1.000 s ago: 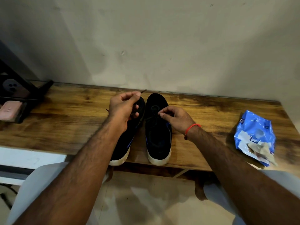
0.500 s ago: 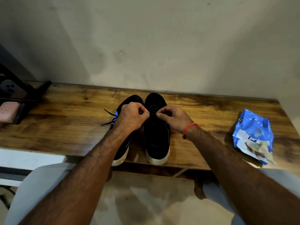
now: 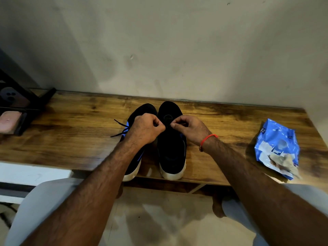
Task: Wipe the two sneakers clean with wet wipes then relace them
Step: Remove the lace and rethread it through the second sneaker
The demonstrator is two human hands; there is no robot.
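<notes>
Two black sneakers (image 3: 171, 144) stand side by side on the bench (image 3: 71, 132). Left hand (image 3: 145, 130) and right hand (image 3: 188, 128): each grip pinches the lace (image 3: 120, 129) above them. Wipes pack (image 3: 276, 148) at right, printing illegible

Wooden table (image 3: 71, 139) against scuffed beige wall (image 3: 177, 50) (pale tiled floor (image 3: 159, 219) below)

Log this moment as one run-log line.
stage: relacing | left hand: pinches lace | right hand: pinches lace over right sneaker | left sneaker: lace ends loose | wipes pack: on table
</notes>
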